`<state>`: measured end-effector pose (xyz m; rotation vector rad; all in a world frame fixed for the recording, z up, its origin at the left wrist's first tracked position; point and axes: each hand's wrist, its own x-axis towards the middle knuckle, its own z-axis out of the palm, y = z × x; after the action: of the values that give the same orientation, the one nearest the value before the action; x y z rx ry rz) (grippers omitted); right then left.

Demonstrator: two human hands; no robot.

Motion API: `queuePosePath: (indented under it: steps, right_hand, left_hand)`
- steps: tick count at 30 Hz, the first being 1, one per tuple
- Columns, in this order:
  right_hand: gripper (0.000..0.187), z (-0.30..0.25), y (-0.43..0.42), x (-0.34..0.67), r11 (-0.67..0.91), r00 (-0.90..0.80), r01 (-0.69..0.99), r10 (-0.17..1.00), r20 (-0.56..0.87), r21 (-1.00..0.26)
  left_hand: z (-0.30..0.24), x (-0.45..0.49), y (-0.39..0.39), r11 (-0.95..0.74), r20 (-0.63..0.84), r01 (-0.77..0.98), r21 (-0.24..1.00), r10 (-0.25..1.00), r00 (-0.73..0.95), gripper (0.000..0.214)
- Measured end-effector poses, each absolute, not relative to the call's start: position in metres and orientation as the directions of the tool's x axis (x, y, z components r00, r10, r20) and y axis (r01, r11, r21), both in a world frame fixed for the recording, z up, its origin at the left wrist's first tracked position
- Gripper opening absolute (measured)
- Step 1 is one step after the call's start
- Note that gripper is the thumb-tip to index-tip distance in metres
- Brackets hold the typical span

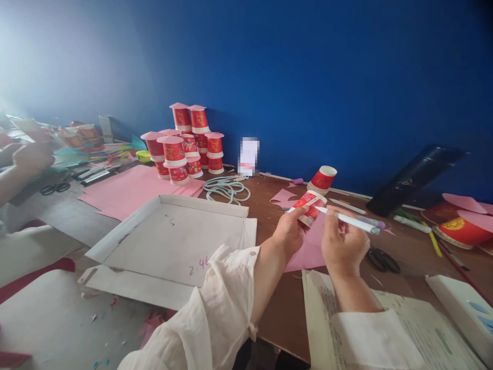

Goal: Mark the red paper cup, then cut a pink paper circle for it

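Your left hand (288, 234) clamped the cup (310, 205) sideways above the pink sheet (308, 253), wall turned up, seemingly so the pen (354, 221) could reach it; your right hand (342, 245) pinched that pen, tip touching the cup.

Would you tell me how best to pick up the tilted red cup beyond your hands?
Probably from above, pinching the red cup across its middle wall: it lies tilted, with its white rim toward the upper right and both sides free.
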<state>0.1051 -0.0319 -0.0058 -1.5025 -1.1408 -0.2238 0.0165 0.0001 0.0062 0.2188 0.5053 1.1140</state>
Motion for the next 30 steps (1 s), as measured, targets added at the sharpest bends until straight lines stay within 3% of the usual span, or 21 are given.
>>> queuePosePath:
  steps: [30]
  right_hand:
    - [0.036, -0.0052, -0.0321, 0.1047, 0.152, 0.515, 0.730, 0.519, 0.682, -0.667]
  left_hand:
    - [-0.0008, 0.0174, 0.0031, 0.412, -0.256, -0.798, 0.441, 0.909, 0.329, 0.006]
